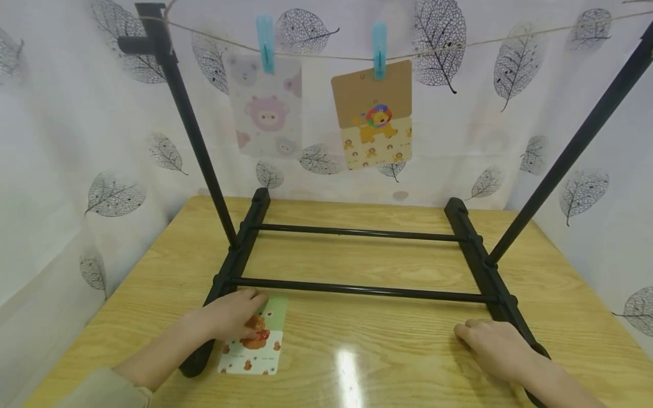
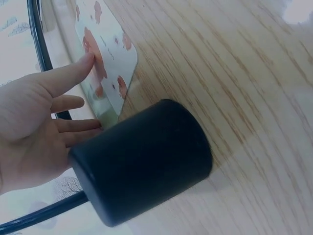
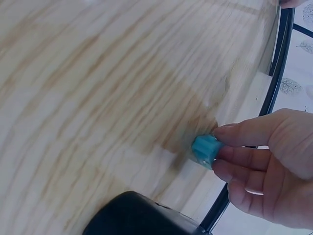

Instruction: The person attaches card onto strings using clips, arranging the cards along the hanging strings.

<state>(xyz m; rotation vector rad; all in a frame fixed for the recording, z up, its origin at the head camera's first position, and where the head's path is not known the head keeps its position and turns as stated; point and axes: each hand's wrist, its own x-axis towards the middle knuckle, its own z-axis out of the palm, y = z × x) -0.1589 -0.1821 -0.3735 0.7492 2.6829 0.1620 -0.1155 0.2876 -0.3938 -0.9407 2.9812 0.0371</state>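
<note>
My left hand (image 1: 236, 315) lies over the left part of a green and white card (image 1: 255, 362) with an orange cartoon picture. The card is on the table; in the left wrist view my thumb (image 2: 80, 68) is at its picture, with the other fingers loosely bent near its green end. At the right side of the frame base, my right hand (image 1: 492, 347) is low over the table. The right wrist view shows its thumb and fingertips pinching a blue clothespin (image 3: 205, 150), seen end-on. In the head view that clothespin is hidden by the hand.
A black rack (image 1: 364, 289) stands on the wooden table (image 1: 357, 260), with a string (image 1: 326, 55) across its top. Two blue clothespins (image 1: 380, 51) hold a pale pink card (image 1: 267, 113) and a brown lion card (image 1: 377, 119). A leaf-print curtain (image 1: 316, 170) hangs behind.
</note>
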